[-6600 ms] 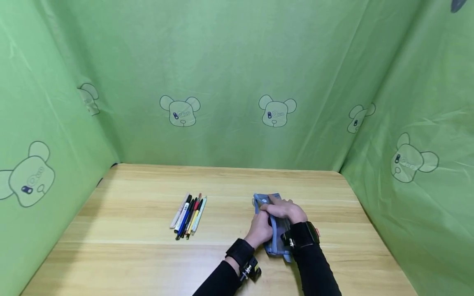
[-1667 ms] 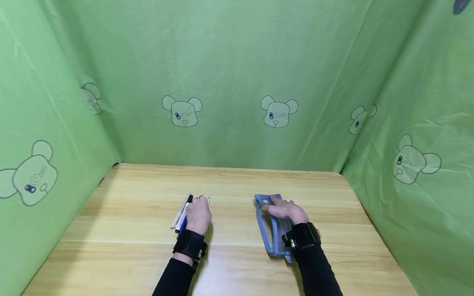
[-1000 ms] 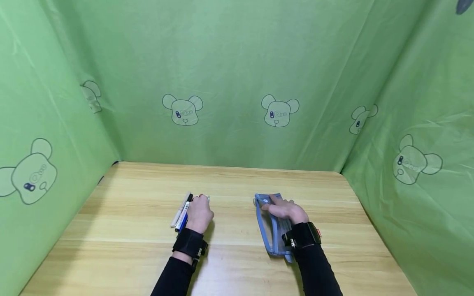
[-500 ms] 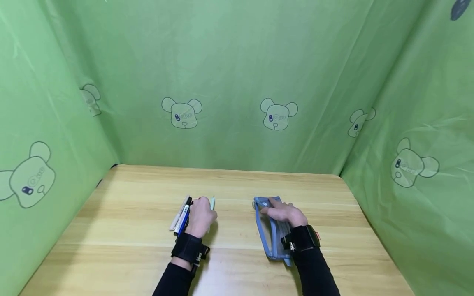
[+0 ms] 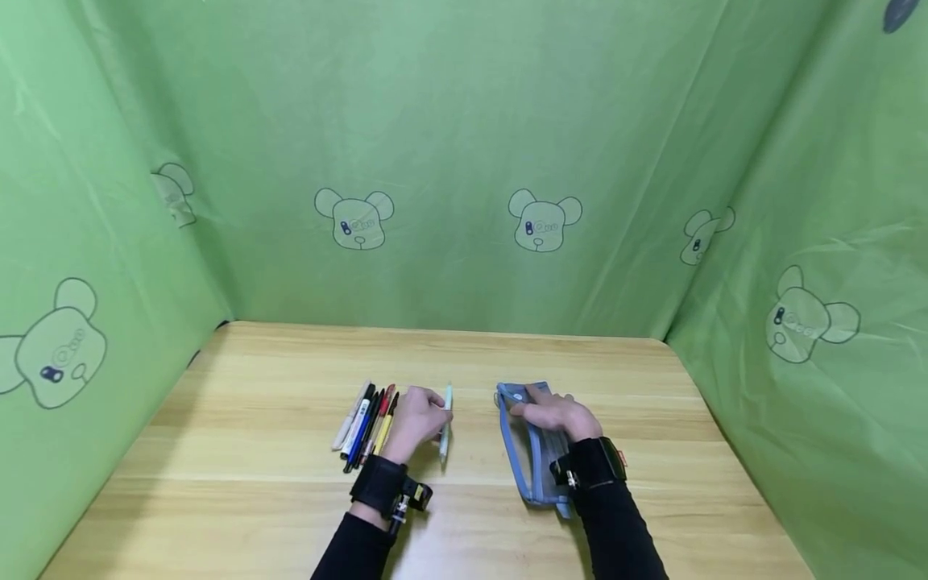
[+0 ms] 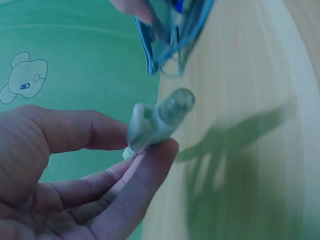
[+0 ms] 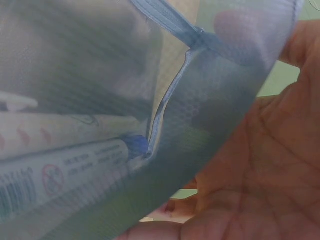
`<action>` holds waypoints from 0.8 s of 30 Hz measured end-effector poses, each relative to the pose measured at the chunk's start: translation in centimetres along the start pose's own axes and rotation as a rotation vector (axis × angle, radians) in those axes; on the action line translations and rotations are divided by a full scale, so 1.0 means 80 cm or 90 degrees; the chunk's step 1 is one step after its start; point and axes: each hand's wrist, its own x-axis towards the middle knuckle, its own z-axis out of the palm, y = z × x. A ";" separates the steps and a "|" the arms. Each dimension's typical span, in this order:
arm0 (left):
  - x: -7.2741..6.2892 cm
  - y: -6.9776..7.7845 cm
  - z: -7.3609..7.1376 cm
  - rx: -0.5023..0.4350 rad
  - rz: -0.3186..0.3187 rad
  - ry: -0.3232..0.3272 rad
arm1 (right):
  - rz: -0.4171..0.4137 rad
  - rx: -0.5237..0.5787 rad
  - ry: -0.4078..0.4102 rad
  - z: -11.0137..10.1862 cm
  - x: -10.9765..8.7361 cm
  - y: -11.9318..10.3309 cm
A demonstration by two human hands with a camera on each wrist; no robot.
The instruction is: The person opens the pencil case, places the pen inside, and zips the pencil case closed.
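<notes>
Between thumb and fingers my left hand (image 5: 416,417) pinches a pale mint-green pen (image 5: 446,431), held roughly upright just right of the pen row; in the left wrist view the pen (image 6: 160,120) points its clear-looking end at the camera. A translucent blue zip pencil case (image 5: 537,467) lies unzipped on the right, and my right hand (image 5: 558,412) grips its far upper part. Through the mesh wall of the pencil case (image 7: 210,110), the right wrist view shows a white marker (image 7: 75,167) with a blue end and another pale pen (image 7: 60,130) inside.
Left of my left hand, several pens and markers (image 5: 362,427) lie side by side: white, blue, black, red and yellow ones. The wooden table (image 5: 254,499) is enclosed by green curtains (image 5: 449,274) with bear-head prints at the back and both sides.
My left hand has drawn the mint-green pen away from the row and shifted right, uncovering the red and yellow pens. Earlier it worked at the case. My right hand stays on the case.
</notes>
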 end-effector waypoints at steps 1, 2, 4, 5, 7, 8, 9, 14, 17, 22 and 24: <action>0.000 0.001 0.003 -0.039 -0.009 -0.018 | -0.001 -0.002 0.001 -0.001 0.000 0.000; -0.001 0.002 0.007 -0.077 -0.020 -0.035 | -0.003 -0.003 0.003 -0.001 0.000 0.000; -0.001 0.004 0.014 -0.116 -0.034 -0.058 | -0.005 -0.007 0.004 -0.001 0.001 0.000; -0.001 0.005 0.018 -0.128 -0.037 -0.067 | -0.005 -0.008 0.004 -0.001 0.001 0.000; -0.002 0.006 0.025 -0.147 -0.038 -0.079 | -0.004 -0.011 0.006 -0.001 0.002 0.001; -0.002 0.006 0.028 -0.153 -0.035 -0.083 | -0.003 -0.011 0.007 -0.001 0.002 0.000; -0.002 0.007 0.032 -0.160 -0.036 -0.087 | -0.001 -0.011 0.008 -0.001 0.002 0.000; -0.006 0.009 0.049 -0.188 -0.034 -0.096 | 0.004 -0.010 0.007 0.000 0.001 0.000; -0.007 0.013 0.058 -0.203 -0.040 -0.101 | 0.003 -0.009 0.006 -0.002 0.001 0.000; -0.010 0.017 0.074 -0.222 -0.044 -0.111 | 0.000 -0.008 0.004 -0.004 0.001 0.000; -0.011 0.017 0.079 -0.228 -0.045 -0.113 | -0.001 -0.009 0.003 -0.004 0.001 0.000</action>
